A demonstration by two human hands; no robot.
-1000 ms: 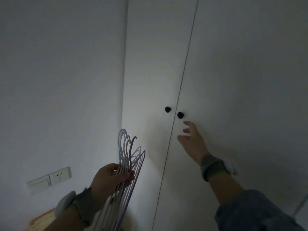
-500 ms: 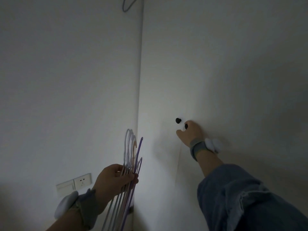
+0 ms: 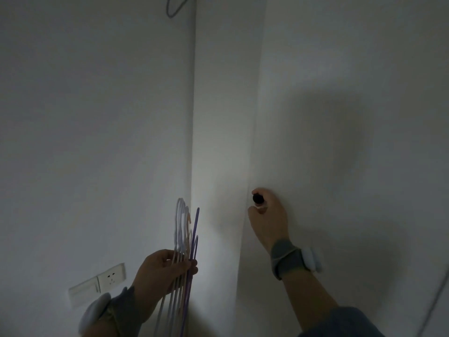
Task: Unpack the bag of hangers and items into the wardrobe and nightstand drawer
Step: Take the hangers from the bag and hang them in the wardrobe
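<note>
My left hand (image 3: 161,271) grips a bundle of several thin hangers (image 3: 184,229), white, peach and purple, hooks pointing up, low in the view beside the wall corner. My right hand (image 3: 268,220) is curled round the small black knob (image 3: 257,198) of the right white wardrobe door (image 3: 340,142), thumb under it. That door stands slightly out from the left door (image 3: 223,142), with a step along the seam. The left door's knob is hidden.
A plain white wall (image 3: 97,117) fills the left side, with a white switch and socket plate (image 3: 97,285) low down. A thin cable loop (image 3: 173,8) hangs at the top near the corner. The room is dim.
My right hand reached up from below, closed on the right knob, and the right door has come slightly out. My left hand kept holding the hangers in the same spot.
</note>
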